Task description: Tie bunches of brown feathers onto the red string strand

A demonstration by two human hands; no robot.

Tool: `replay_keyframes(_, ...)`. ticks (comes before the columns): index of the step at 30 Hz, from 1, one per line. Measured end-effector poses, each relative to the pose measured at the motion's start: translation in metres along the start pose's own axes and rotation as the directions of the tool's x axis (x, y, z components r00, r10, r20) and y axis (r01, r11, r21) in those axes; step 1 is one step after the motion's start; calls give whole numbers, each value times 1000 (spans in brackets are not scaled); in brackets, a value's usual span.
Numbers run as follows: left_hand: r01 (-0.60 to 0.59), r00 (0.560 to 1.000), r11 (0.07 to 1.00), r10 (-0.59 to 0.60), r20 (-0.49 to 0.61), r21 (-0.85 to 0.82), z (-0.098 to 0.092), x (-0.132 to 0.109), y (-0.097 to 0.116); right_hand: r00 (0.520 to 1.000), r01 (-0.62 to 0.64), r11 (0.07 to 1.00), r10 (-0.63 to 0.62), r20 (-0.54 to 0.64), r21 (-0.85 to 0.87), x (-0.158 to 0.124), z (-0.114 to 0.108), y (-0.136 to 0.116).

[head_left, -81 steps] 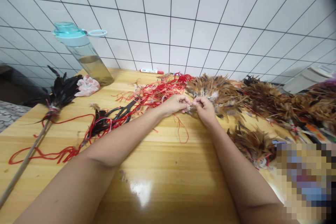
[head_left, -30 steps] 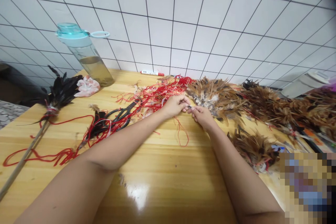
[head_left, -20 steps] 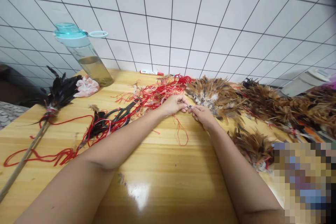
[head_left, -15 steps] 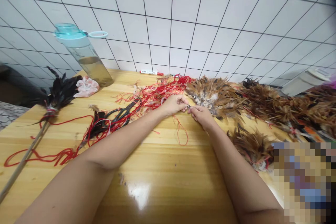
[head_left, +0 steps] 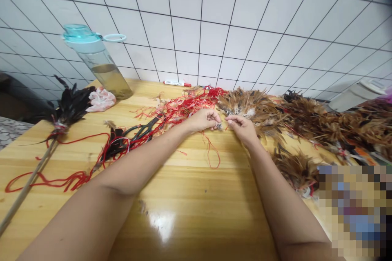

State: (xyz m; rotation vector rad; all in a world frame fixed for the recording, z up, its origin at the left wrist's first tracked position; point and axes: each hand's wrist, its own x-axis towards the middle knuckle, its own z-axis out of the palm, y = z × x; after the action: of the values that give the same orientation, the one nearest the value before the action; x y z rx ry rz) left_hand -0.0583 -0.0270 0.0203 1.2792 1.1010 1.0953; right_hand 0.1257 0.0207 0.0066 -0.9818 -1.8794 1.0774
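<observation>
My left hand (head_left: 206,120) is closed in a pinch on a small greyish feather tuft (head_left: 219,125), whose fluffy end shows below the fingertips. Just to its right, a short gap away, my right hand (head_left: 243,128) has thumb and fingers pressed together; whatever is between them is too small to make out. Behind the right hand lies a fan of brown feathers (head_left: 254,104). A tangle of red string (head_left: 186,106) spreads behind and left of my left hand, and a red string loop (head_left: 214,159) hangs onto the wooden table (head_left: 183,195) below it.
Black scissors (head_left: 142,130) lie among red strings and dark feathers on the left. Beyond them are a black feather duster (head_left: 65,110), a crumpled pinkish cloth (head_left: 101,100) and a water bottle (head_left: 107,69). A red marker (head_left: 177,84) lies by the tiled wall. More brown feather bundles (head_left: 333,124) fill the right.
My hands have come apart: the fingertips met over a small dark piece, and now the right hand has shifted slightly right. The grey feather tuft shows in my left hand.
</observation>
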Motion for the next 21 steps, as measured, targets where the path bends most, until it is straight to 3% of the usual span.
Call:
replay_keyframes(4,2,997,1000,-2,72,-3,0,-3,0,994,71,987,-59,89,-141,-3,8,-2)
replay_keyframes(10,67,997,997,-68,38,23,2,-2,-2,976,218,918,-197,98,-331,-6,16,-4)
replay_keyframes(16,62,997,994,-57,54,-94,0,0,-10,975,219,892,-188,116,-395,-8,20,-1)
replay_keyframes(21,88,996,981,-88,7,-173,2,-1,-8,977,199,931,-166,130,-307,-7,20,-1)
